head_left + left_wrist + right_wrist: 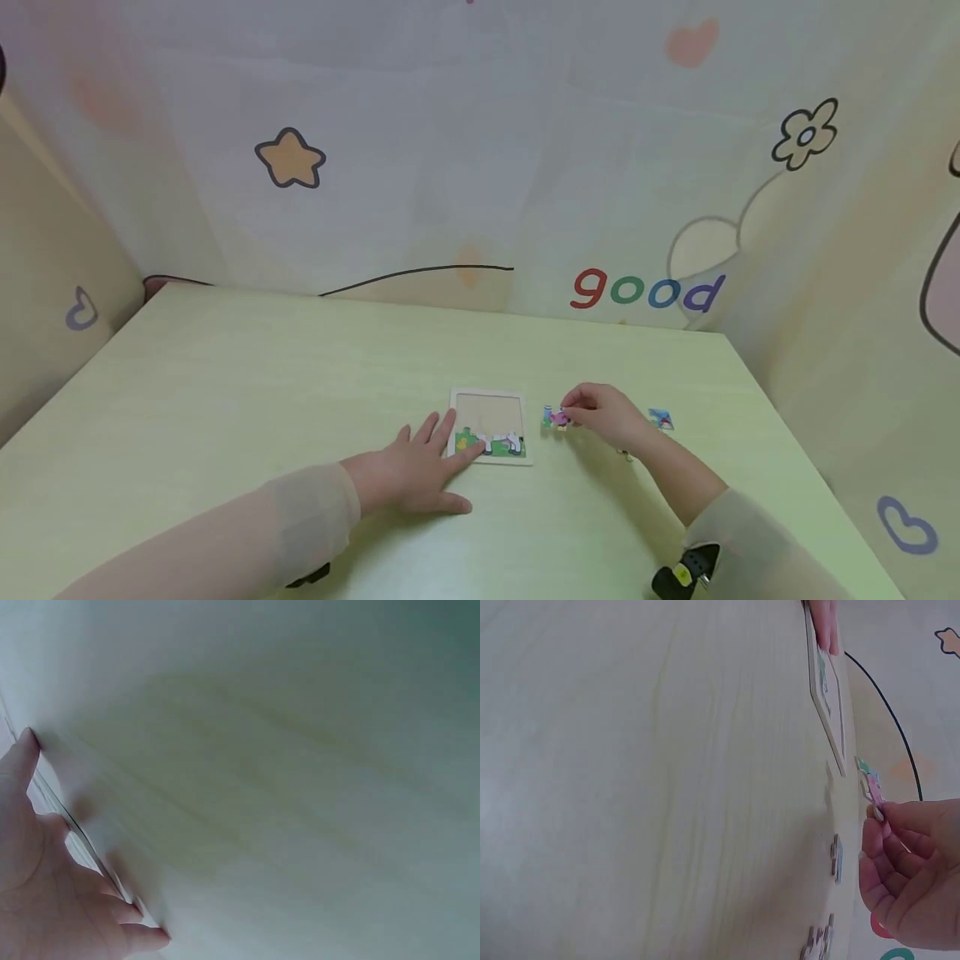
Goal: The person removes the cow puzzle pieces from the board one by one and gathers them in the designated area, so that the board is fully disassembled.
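A shallow jigsaw puzzle tray (489, 410) with a pale rim lies on the table; along its bottom, fitted pieces show green grass and a white animal. My left hand (420, 473) rests with fingers spread on the tray's left side and lower edge. To the right of the tray, my right hand (609, 415) pinches a pink, blue and green puzzle piece (553, 418) between thumb and fingertips. The right wrist view shows this piece (871, 780) held tilted above the table. In the left wrist view, the left hand (56, 885) lies along an edge.
A blue loose puzzle piece (661, 418) lies behind the right wrist, and another piece (625, 455) is partly hidden by the forearm. The pale wooden table (262, 375) meets printed cloth walls (450, 167) at the back and sides.
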Tool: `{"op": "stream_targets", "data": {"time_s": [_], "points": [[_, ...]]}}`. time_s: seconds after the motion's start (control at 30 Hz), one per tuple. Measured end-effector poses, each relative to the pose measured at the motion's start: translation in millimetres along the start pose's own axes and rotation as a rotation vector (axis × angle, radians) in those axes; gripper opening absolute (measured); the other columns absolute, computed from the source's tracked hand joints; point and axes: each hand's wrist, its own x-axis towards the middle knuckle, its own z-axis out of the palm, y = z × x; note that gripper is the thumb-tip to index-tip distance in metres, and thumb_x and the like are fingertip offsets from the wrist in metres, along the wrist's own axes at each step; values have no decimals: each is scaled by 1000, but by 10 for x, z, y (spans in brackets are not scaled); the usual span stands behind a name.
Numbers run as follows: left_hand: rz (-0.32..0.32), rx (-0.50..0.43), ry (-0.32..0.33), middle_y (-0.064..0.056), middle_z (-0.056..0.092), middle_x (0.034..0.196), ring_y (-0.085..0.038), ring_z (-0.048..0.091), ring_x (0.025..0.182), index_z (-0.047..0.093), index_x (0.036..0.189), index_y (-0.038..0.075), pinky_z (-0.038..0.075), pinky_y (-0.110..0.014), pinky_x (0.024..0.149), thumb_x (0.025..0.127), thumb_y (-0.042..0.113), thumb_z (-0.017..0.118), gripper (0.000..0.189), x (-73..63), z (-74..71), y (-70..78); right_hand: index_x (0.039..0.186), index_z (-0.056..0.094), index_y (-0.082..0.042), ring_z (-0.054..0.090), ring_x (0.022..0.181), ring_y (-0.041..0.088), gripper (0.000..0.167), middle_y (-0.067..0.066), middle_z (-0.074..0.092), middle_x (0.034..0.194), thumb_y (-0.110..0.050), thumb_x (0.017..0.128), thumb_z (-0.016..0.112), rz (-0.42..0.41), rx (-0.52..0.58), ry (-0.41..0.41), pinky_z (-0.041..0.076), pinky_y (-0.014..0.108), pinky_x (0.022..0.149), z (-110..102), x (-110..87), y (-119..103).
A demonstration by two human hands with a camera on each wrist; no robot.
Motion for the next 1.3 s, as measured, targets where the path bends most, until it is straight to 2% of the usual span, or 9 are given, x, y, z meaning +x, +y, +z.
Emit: {"op": "stream_targets", "data": {"time_s": [0.2,0.4,0.63,0.77,0.83,1.0,1.1,1.2,1.3], "points": [[18,-22,20,-19,2,154,-40,6,139,18,149,34,18,-59,104,86,65,45,75,6,28,-23,92,63,-2,55,78,18,7,2,62,84,-8,90,60,-28,-111,-15,45,33,72,-111,-122,156],[30,-41,46,-21,4,153,-42,8,138,22,149,31,19,-61,103,86,64,48,76,-5,24,-39,91,64,-3,53,77,17,6,1,62,84,-8,90,61,-29,-155,-28,45,34,73,-143,-145,272],[30,-93,51,-22,5,153,-43,8,138,24,149,29,19,-63,101,84,61,54,78,20,9,-34,90,63,-7,52,78,18,4,0,61,84,-11,90,61,17,-226,-16,44,34,72,-125,-166,275],[22,-112,34,-19,2,154,-45,8,137,20,149,33,18,-65,100,82,63,55,82,26,-6,-2,91,63,-7,55,78,17,4,1,61,86,-10,90,61,1,-220,16,47,31,69,-51,-151,204],[22,-102,19,-17,0,155,-45,6,137,19,149,35,17,-67,99,81,66,54,82,20,-18,19,93,64,-7,55,78,17,5,1,61,87,-10,90,61,-38,-207,21,48,30,67,27,-127,132],[5,-59,-15,-17,-1,155,-46,4,137,18,149,37,16,-67,99,80,70,50,83,-7,-40,59,105,68,-7,54,79,14,16,-2,61,87,-12,90,61,-147,-221,-49,47,29,71,298,-61,-112],[-11,-40,-24,-17,-1,155,-46,4,137,18,149,37,17,-67,99,79,72,48,83,-23,-44,78,110,69,-10,50,77,13,21,-4,59,87,-14,90,61,-128,-219,-87,44,27,69,421,-46,-238],[-12,-24,-20,-17,-1,155,-46,5,137,18,149,38,19,-67,99,78,74,46,84,-30,-36,96,106,71,-11,48,74,13,19,-5,58,85,-14,89,63,-84,-202,-84,43,27,65,480,-31,-299],[-13,-15,-14,-17,-1,155,-45,5,137,18,148,38,19,-67,98,78,75,45,85,-29,-28,102,102,71,-10,49,76,13,16,-4,59,86,-14,89,64,-73,-178,-88,44,28,69,491,-13,-323]]}}
